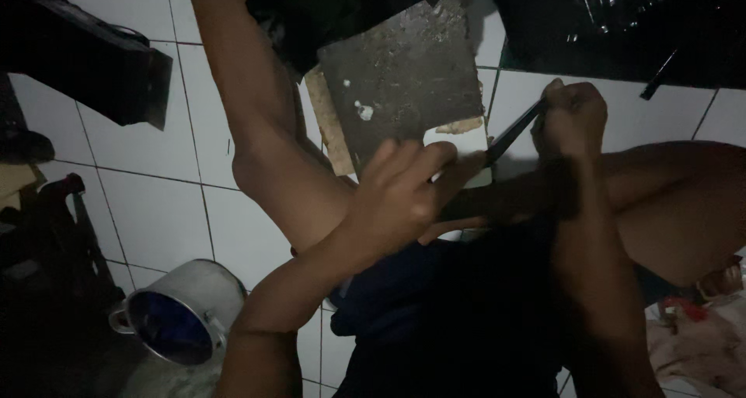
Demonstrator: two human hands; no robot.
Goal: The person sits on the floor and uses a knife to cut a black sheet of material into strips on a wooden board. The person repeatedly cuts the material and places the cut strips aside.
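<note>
Mid-cut: right hand (573, 118) is fist-gripping dark knife (513, 134), left hand (404, 192), fingers loosely curled, is steadying pale piece (466, 145) by dark board (408, 79); next stroke prob needs fingertips kept off blade.

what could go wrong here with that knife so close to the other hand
1. The right hand holds a dark knife whose tip points at the fingers of the left hand; a slip could cut them.
2. The bare knees sit on either side of the dark board, so a blade that skids could reach a leg.
3. The scene is dim and the left hand is blurred, so the cutting edge is hard to judge.
</note>
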